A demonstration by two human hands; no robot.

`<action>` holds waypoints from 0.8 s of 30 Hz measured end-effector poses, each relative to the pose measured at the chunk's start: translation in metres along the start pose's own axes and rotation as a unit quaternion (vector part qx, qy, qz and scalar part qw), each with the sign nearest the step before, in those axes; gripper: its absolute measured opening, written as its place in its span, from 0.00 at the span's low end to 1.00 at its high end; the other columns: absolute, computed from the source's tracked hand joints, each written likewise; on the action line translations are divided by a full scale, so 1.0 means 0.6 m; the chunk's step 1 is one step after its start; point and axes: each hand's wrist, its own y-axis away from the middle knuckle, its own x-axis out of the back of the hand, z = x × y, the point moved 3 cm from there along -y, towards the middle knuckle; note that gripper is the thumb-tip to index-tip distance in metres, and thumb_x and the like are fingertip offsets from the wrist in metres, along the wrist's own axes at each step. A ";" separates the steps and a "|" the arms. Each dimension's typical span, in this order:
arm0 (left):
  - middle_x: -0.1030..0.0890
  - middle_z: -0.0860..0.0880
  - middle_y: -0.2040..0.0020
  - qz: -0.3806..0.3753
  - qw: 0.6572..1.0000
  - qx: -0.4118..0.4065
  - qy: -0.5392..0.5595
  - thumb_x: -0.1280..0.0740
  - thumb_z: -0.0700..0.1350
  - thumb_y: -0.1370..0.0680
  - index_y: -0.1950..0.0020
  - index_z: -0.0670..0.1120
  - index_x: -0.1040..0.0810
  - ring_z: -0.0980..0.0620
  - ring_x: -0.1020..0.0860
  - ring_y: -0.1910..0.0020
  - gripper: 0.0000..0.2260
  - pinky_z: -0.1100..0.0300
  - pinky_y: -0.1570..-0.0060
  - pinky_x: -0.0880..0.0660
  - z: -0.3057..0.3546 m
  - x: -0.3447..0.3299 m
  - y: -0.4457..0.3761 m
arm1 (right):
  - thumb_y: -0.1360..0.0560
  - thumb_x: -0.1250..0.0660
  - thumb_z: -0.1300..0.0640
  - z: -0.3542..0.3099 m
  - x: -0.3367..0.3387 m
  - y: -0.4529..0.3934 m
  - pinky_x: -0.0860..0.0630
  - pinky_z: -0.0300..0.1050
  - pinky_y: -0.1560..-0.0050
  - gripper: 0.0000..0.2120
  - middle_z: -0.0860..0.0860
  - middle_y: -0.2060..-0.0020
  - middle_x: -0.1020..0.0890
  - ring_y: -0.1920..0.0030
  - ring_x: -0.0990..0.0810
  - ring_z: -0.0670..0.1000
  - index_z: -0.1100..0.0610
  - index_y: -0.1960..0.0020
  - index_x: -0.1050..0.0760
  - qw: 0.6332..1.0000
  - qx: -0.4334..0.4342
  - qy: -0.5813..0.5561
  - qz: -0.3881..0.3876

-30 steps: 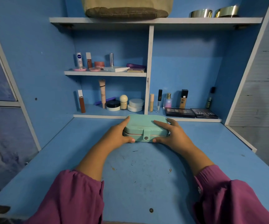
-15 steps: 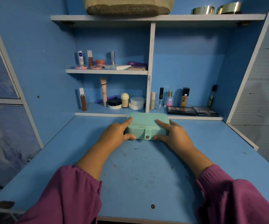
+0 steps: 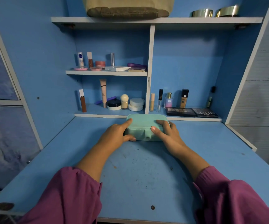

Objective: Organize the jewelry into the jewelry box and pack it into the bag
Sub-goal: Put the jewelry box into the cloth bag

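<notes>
Box (image 3: 146, 126), mint green, closed, with its snap tab (image 3: 147, 135) hanging down the middle of the front wall. It lies flat on the desk (image 3: 138, 175), at the far edge where the desk meets the lowest shelf (image 3: 101, 115), and directly below the white divider (image 3: 150, 70).

Left hand (image 3: 116, 135): fingers laid over the box's left top corner, thumb curled against the lower front wall, so the hand grasps that end. Right hand (image 3: 166, 133): fingers wrapped round the right end, thumb pressed on the front seam just right of the tab, so this hand too holds the box. Neither hand is idle or slack.

Handling, as judged from shape and finish. The box looks like a stiff shell with a soft, matte, leather-like skin; it should hold its form under a firm squeeze and give fair friction to bare skin. It is probably light, though loose jewelry inside, if any, would shift when tilted; contents cannot be seen. The two short ends are the sound places to hold, as now. To open it, the tab is the point to take: pinch or lift it with one thumb while the other hand pins the base. Pulling on the lid edge alone would likely strain the snap.

Bag (image 3: 127, 8), tan, stands on the top shelf well above the box; only its lower part shows. No jewelry is visible on the desk.
</notes>
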 end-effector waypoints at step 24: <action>0.26 0.48 0.51 -0.005 1.000 0.006 -0.013 0.29 0.56 0.28 0.23 0.55 0.42 0.50 0.28 0.51 0.37 0.59 0.49 0.29 0.003 0.002 0.000 | 0.35 0.23 0.43 -0.007 -0.016 -0.007 0.36 0.50 0.32 0.39 0.54 0.31 0.39 0.30 0.39 0.55 0.49 0.30 0.37 0.991 0.015 0.102 0.080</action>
